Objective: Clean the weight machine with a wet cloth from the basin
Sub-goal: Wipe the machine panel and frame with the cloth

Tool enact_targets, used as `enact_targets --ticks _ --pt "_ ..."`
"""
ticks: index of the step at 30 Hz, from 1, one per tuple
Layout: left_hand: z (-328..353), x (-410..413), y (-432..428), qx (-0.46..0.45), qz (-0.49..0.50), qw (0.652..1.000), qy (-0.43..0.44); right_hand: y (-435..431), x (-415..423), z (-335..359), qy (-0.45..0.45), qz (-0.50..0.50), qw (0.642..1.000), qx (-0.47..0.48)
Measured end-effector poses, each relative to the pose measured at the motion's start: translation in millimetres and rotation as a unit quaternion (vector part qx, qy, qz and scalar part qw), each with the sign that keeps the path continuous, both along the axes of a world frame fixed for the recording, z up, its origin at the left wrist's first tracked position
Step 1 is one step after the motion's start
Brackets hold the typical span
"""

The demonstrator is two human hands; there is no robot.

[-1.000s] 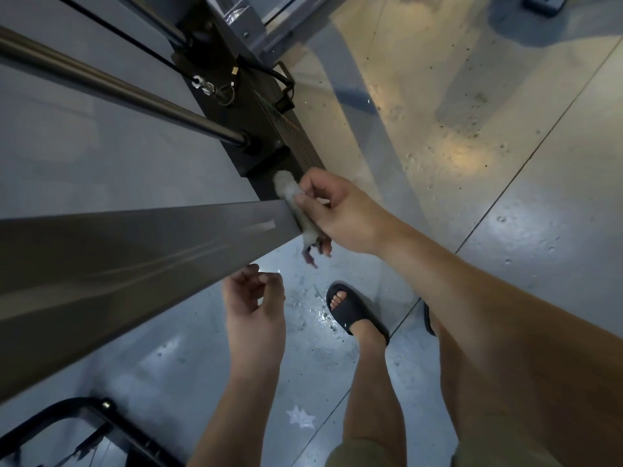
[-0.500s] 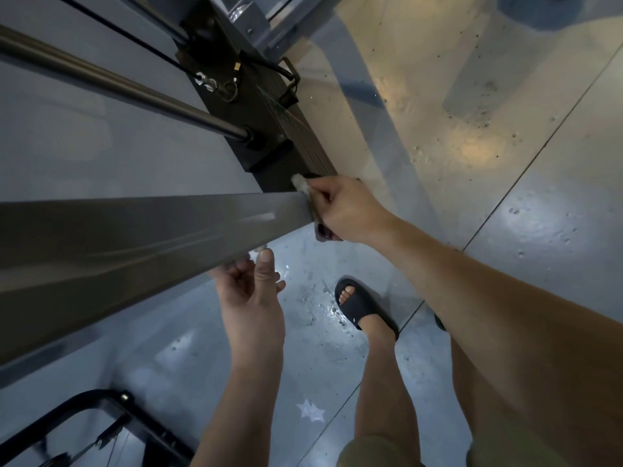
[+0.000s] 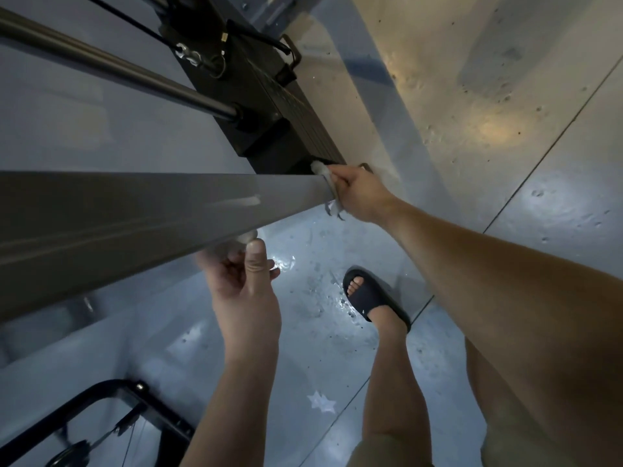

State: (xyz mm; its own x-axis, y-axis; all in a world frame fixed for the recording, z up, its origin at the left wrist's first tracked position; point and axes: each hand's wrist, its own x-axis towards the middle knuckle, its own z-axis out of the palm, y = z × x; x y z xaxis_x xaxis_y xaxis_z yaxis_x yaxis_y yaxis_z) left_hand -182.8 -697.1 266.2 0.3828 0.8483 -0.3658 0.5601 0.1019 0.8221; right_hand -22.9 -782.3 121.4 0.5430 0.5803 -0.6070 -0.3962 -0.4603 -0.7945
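A grey upright beam of the weight machine [image 3: 135, 214] runs from the left edge towards the floor, seen from above. My right hand [image 3: 357, 193] grips a small pale wet cloth [image 3: 325, 178] and presses it against the low end of the beam, beside the black weight stack [image 3: 276, 106]. The cloth's ragged end hangs below my fingers. My left hand [image 3: 244, 284] is under the beam's near edge, fingers curled, thumb up against the metal; whether it holds the beam is unclear. The basin is not in view.
A chrome guide rod [image 3: 111, 67] and black cables with a clip [image 3: 188, 57] run down to the stack. Wet patches shine on the grey floor [image 3: 303, 281] near my sandalled foot [image 3: 371, 298]. A black frame with a cable [image 3: 101, 429] sits at the lower left.
My right hand has slid the cloth further down the end of the beam. My left hand has risen from below until its thumb reaches the beam's near edge.
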Motion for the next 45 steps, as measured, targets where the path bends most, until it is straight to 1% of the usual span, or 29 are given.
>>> enact_targets --ticks 3,7,9,12,15,18,20,21,24,26,28,30,31,32,34,35,36,37,38,39,42,43,44,45 --pt "4.1 0.2 -1.2 0.001 -0.006 1.000 0.015 0.9 0.5 8.6 0.025 -0.001 1.000 -0.006" --pt "24.0 4.0 -9.6 -0.011 0.014 0.999 0.035 -4.5 3.6 72.7 -0.002 -0.008 1.000 0.020" --pt "38.8 4.4 -13.5 -0.019 0.022 0.998 0.061 -6.0 3.7 110.6 -0.032 0.006 0.999 0.034" --pt "65.1 0.0 -16.5 -0.018 0.027 0.997 0.076 -8.2 2.8 164.8 -0.057 0.016 0.995 0.083" --pt "93.7 -5.7 -18.9 0.002 0.031 0.998 0.062 -8.4 -2.3 204.2 -0.086 0.012 0.987 0.133" --pt "111.1 -8.5 -20.9 0.037 0.040 0.998 0.044 -8.8 -5.9 232.7 -0.089 0.008 0.980 0.179" --pt "117.8 -6.6 -20.9 0.055 0.050 0.997 0.022 -11.3 -5.7 237.6 -0.115 0.024 0.975 0.186" --pt "120.9 -6.0 -20.8 0.062 0.050 0.997 0.011 -11.9 -3.7 234.4 -0.125 0.033 0.977 0.169" --pt "129.0 0.4 -20.5 0.080 0.044 0.996 -0.014 -9.7 7.2 216.8 -0.108 0.066 0.989 0.077" --pt "133.5 5.4 -19.4 0.092 0.044 0.995 -0.025 -5.0 8.6 218.2 -0.135 0.073 0.986 0.058" --pt "136.0 8.7 -19.2 0.102 0.043 0.994 -0.027 -3.2 3.4 233.9 -0.150 0.059 0.981 0.106" --pt "136.0 9.8 -20.7 0.108 0.045 0.993 -0.027 -8.5 -3.1 247.8 -0.127 0.046 0.976 0.171" --pt "135.9 9.7 -21.4 0.112 0.045 0.992 -0.026 -10.9 -4.8 248.2 -0.108 0.046 0.977 0.180" --pt "135.9 9.0 -22.1 0.116 0.044 0.992 -0.024 -12.2 -4.6 244.6 -0.086 0.047 0.982 0.163" --pt "138.6 8.4 -22.6 0.125 0.043 0.991 -0.015 -11.5 0.3 228.2 -0.057 0.049 0.994 0.084" --pt "140.8 8.4 -22.7 0.129 0.043 0.991 -0.007 -11.3 2.8 222.0 -0.064 0.053 0.996 0.039" --pt "142.7 8.5 -21.8 0.134 0.041 0.990 0.001 -10.0 3.9 219.7 -0.084 0.055 0.995 0.017" --pt "144.0 8.4 -20.7 0.140 0.040 0.989 0.008 -8.3 3.8 222.5 -0.115 0.056 0.992 0.016" --pt "144.5 7.3 -19.9 0.144 0.040 0.989 0.015 -6.1 2.5 230.6 -0.138 0.052 0.988 0.036" --pt "144.7 6.4 -19.1 0.148 0.039 0.988 0.020 -3.9 0.0 240.6 -0.148 0.041 0.985 0.076" --pt "142.2 5.4 -17.7 0.160 0.037 0.986 0.030 -3.6 -7.8 270.3 -0.149 0.011 0.967 0.209" --pt "142.6 5.4 -17.6 0.161 0.036 0.986 0.035 -6.2 -8.5 270.7 -0.142 0.009 0.964 0.226" --pt "143.8 4.9 -16.8 0.162 0.034 0.985 0.039 -7.9 -8.3 267.2 -0.134 0.012 0.967 0.218" --pt "145.9 4.4 -15.8 0.162 0.030 0.986 0.041 -8.8 -6.5 261.2 -0.130 0.017 0.974 0.186"
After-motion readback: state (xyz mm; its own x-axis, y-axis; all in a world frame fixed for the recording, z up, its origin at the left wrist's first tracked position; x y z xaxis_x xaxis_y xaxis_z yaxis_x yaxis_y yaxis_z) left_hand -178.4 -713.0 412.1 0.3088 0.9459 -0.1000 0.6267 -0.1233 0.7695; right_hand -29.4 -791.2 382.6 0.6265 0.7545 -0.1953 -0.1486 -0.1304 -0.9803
